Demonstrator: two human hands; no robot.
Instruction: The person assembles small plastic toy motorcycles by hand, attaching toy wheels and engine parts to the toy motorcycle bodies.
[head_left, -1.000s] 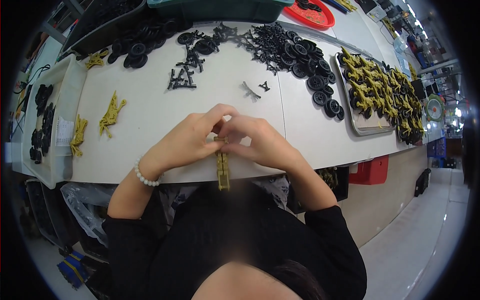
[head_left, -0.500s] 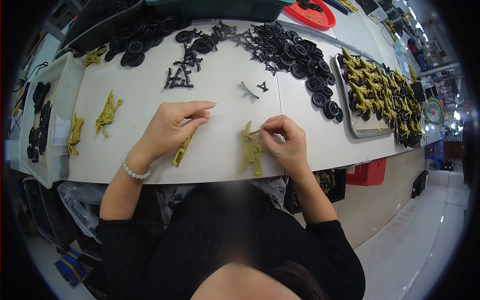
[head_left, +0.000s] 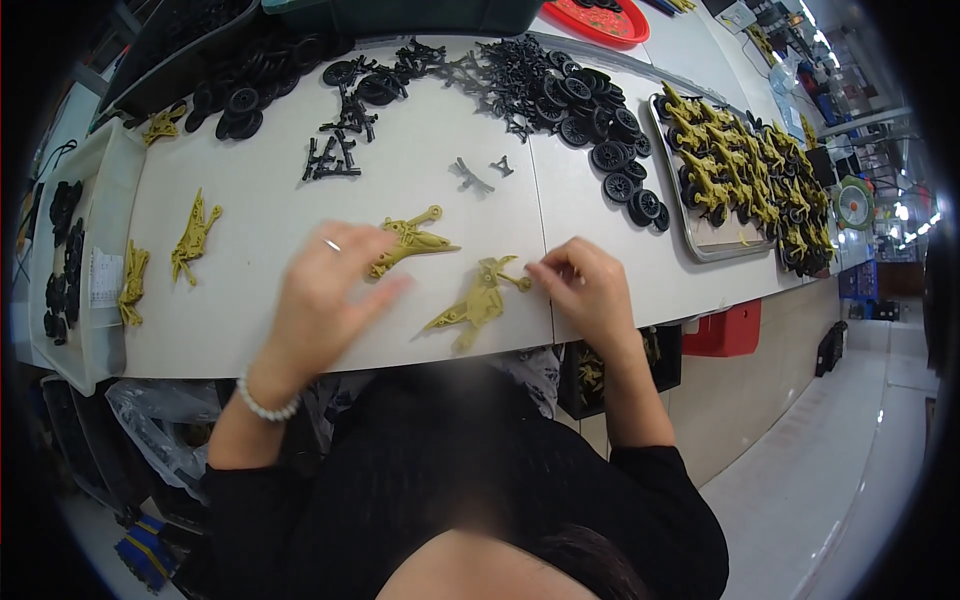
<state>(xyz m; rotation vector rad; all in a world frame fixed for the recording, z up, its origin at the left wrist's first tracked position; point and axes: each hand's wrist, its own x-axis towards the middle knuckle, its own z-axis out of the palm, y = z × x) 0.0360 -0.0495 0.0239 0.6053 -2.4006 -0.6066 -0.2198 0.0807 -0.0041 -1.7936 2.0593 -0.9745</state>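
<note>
My right hand (head_left: 590,298) is closed in a pinch at the round end of a yellow plastic toy-vehicle part (head_left: 478,303), which looks slightly blurred. My left hand (head_left: 325,295), smeared by motion, has thumb and fingers apart. Just beyond its fingers is a second yellow plastic part (head_left: 425,242) with a pointed tip and a ringed arm, partly covered by them. Two more such yellow parts, a slender one (head_left: 194,240) and a bunched one (head_left: 133,284), lie to the left on the white table (head_left: 250,330).
Black wheels (head_left: 610,155) and small black plastic pieces (head_left: 335,158) are heaped along the far side. At right, a metal tray (head_left: 700,250) bears many yellow-and-black assemblies. A white bin (head_left: 118,190) stands at left. Further back are a dark green crate (head_left: 410,15) and a red basin (head_left: 600,28).
The yellow part by my left hand has moved farther away and turned sideways, and that hand's fingers have spread. The part at my right hand has swung round, its tip now pointing left.
</note>
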